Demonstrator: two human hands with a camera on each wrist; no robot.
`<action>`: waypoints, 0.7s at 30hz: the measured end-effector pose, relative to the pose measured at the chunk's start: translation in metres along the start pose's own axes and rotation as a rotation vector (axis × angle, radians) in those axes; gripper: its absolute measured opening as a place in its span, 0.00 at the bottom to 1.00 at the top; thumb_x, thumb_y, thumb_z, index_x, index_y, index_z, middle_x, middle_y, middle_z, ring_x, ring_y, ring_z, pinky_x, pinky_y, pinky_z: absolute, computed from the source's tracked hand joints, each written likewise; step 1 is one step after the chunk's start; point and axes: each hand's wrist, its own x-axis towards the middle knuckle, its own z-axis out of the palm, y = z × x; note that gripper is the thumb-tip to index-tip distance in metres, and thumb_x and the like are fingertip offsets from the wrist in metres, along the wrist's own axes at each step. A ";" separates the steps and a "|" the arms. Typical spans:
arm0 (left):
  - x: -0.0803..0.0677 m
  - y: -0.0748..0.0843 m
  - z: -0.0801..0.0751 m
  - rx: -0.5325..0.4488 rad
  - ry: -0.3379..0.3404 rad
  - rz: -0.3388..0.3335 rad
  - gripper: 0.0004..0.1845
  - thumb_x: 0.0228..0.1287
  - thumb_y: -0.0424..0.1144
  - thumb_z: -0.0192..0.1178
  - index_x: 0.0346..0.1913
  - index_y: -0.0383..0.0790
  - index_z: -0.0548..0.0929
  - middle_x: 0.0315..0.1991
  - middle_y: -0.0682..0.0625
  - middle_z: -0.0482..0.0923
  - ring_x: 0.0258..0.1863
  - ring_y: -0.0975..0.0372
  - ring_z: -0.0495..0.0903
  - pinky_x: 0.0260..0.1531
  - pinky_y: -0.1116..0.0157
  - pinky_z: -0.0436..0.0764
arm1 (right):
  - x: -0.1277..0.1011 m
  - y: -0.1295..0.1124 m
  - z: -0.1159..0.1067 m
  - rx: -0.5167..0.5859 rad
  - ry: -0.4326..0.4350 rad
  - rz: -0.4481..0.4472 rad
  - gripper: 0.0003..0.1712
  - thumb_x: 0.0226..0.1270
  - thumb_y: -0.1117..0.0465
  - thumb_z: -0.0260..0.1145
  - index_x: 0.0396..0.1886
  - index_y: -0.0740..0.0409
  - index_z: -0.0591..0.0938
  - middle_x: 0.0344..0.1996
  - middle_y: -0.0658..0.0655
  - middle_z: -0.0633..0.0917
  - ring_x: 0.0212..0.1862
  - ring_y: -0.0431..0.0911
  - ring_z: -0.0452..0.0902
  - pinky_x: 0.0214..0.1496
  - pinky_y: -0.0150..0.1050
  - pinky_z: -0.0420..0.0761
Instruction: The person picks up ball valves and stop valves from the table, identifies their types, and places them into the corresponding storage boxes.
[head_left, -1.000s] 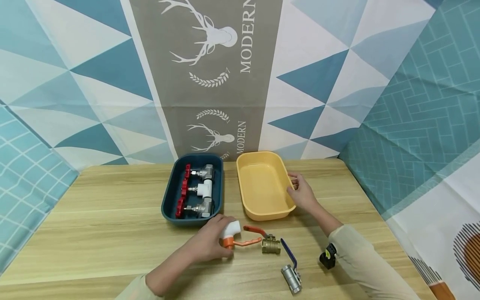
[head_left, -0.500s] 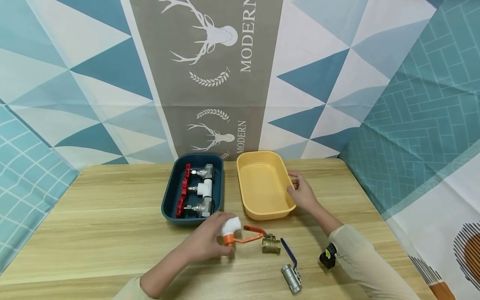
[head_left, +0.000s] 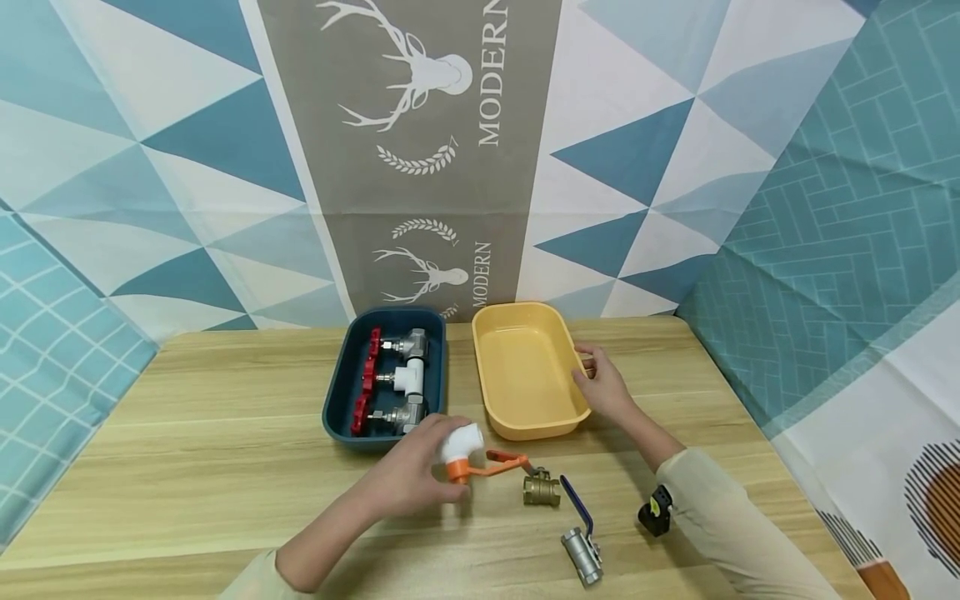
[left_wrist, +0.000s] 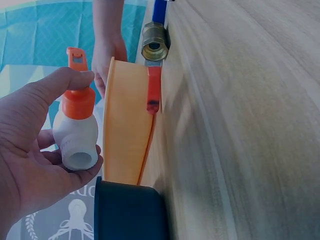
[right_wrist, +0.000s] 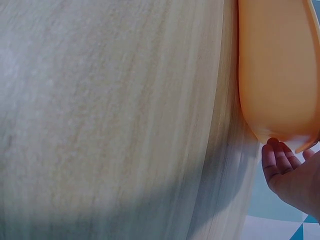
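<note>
My left hand [head_left: 412, 475] grips a white plastic ball valve [left_wrist: 77, 135] with an orange lever handle, raised above the table. In the left wrist view its thumb presses the orange cap and its fingers curl under the white body. At the far right, my right hand [head_left: 606, 387] holds the right side of a yellow tray [head_left: 525, 427], thumb at the rim and fingers against the outer wall [right_wrist: 280, 110]. A brass ball valve [head_left: 540, 490] with a red lever lies in front of the tray. Nearer the front lies a silver ball valve [head_left: 581, 557] with a blue lever.
A dark blue tray [head_left: 333, 408] left of the yellow one contains three valves with red handwheels [head_left: 369, 377]. A small black device [head_left: 656, 512] is at the right sleeve. A patterned cloth [head_left: 420, 167] hangs behind the wooden table [head_left: 187, 467].
The left hand has lifted the white ball valve slightly, up and away from the table; its orange lever now overlaps the red lever in the head view. The right hand stays on the yellow tray.
</note>
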 end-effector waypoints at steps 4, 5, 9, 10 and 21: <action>0.001 0.001 -0.002 -0.012 0.011 0.004 0.39 0.45 0.43 0.73 0.64 0.48 0.69 0.55 0.51 0.70 0.45 0.59 0.71 0.45 0.59 0.78 | 0.000 0.000 0.001 0.000 0.007 0.005 0.26 0.70 0.66 0.53 0.66 0.61 0.63 0.48 0.67 0.76 0.42 0.49 0.71 0.36 0.33 0.75; 0.001 0.002 -0.003 -0.012 0.016 0.008 0.39 0.45 0.43 0.73 0.64 0.48 0.69 0.55 0.51 0.70 0.45 0.60 0.71 0.45 0.59 0.78 | 0.000 0.000 0.001 -0.002 0.009 0.007 0.26 0.70 0.66 0.53 0.66 0.61 0.63 0.48 0.67 0.76 0.42 0.49 0.71 0.35 0.32 0.75; 0.004 0.002 -0.004 -0.011 0.046 0.015 0.40 0.44 0.44 0.73 0.63 0.47 0.69 0.54 0.51 0.71 0.44 0.61 0.71 0.44 0.61 0.77 | 0.000 -0.001 0.001 0.000 0.010 0.005 0.26 0.70 0.66 0.53 0.66 0.61 0.63 0.48 0.66 0.76 0.41 0.49 0.70 0.35 0.32 0.74; 0.005 0.002 -0.005 -0.012 0.054 0.014 0.40 0.43 0.44 0.74 0.63 0.47 0.70 0.54 0.51 0.71 0.44 0.61 0.71 0.43 0.61 0.77 | 0.000 -0.001 0.001 0.000 0.008 0.001 0.26 0.70 0.66 0.53 0.66 0.61 0.63 0.48 0.67 0.76 0.42 0.49 0.70 0.35 0.32 0.74; 0.017 0.004 -0.008 -0.102 0.109 -0.032 0.40 0.41 0.47 0.75 0.62 0.49 0.71 0.53 0.52 0.73 0.43 0.59 0.71 0.41 0.63 0.76 | -0.001 0.000 0.001 0.028 0.001 -0.011 0.25 0.71 0.66 0.53 0.66 0.61 0.62 0.48 0.67 0.76 0.42 0.51 0.70 0.36 0.34 0.73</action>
